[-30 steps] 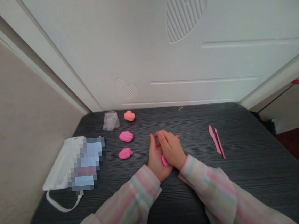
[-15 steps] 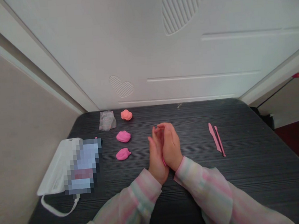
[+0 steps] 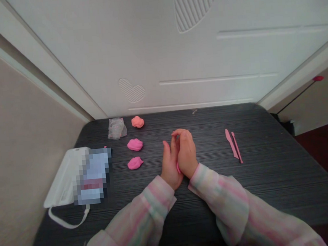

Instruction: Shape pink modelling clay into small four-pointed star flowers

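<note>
In the head view, the right hand [image 3: 187, 153], which was lying across the left palm a second ago, is now standing on edge against the left hand [image 3: 172, 168], and the whole scene is sitting slightly higher in view than half a second ago. The two hands are pressing a pink piece [image 3: 178, 168] between their palms; only a sliver of it is showing near the heels of the hands. The left hand is keeping its fingers nearly straight with the thumb pointing up, while the right is cupping over it with bent fingers. Both are hovering over or resting on the dark worktop [image 3: 272, 174]; which, I cannot tell.

To their left, two pink lumps [image 3: 135, 144] are lying one behind the other, with an orange lump [image 3: 138, 122] beyond them and a clear plastic bag [image 3: 117, 128] just beside it. Farther left, a pixelated screen [image 3: 95, 175] is overlapping a white case [image 3: 61, 178], and a white cable [image 3: 69, 225] is looping in front. Right of the hands, a pink knife [image 3: 231, 144] and a thin pink stick [image 3: 237, 147] are lying side by side.
</note>
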`<state>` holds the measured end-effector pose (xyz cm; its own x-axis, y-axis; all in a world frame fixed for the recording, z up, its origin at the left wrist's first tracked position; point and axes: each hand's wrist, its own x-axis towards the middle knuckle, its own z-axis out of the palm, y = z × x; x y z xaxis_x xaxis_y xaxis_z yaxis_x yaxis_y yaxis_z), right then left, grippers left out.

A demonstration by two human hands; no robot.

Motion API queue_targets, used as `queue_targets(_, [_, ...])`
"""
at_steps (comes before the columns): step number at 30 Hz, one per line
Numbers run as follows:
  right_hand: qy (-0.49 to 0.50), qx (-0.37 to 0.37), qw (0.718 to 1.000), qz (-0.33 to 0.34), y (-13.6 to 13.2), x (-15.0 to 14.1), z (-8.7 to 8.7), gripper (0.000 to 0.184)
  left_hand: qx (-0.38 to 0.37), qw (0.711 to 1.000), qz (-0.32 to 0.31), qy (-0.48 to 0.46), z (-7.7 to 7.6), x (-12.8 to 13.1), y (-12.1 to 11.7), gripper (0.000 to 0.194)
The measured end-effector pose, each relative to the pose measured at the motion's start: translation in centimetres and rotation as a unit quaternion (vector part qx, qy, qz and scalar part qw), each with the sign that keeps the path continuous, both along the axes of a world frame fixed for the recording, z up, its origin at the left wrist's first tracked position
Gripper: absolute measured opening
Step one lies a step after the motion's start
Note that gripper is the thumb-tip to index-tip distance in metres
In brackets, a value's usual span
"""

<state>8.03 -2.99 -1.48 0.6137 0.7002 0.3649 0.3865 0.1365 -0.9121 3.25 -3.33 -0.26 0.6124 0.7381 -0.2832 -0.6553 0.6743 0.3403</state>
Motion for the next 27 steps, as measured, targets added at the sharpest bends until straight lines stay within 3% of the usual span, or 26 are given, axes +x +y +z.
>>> queue_targets(3, [0.051, -0.012, 0.999, -0.004, 0.1, 0.4, 0.2, 0.034, -0.009, 1.0, -0.022, -0.005, 0.4, -0.1, 0.3, 0.054])
queue_targets(9, [0.153, -0.003, 0.988, -0.027, 0.3, 0.9, 0.7, 0.032, -0.004, 1.0, 0.006, 0.011, 0.3, 0.1, 0.5, 0.056])
queue_targets(15, [0.162, -0.011, 0.986, -0.035, 0.1, 0.4, 0.6, 0.029, 0.033, 0.998, 0.039, 0.043, 0.0, 0.3, 0.3, 0.056])
queue_targets(22, [0.134, -0.059, 0.989, -0.032, -0.7, -0.3, 1.4, 0.031, 0.169, 0.974, 0.099, 0.115, -0.5, 0.1, -0.8, 0.04])
queue_targets(27, [0.175, -0.053, 0.982, -0.037, -0.7, -0.5, 0.3, 0.037, 0.177, 0.971, 0.085, 0.134, -0.8, -0.1, -1.0, 0.041])
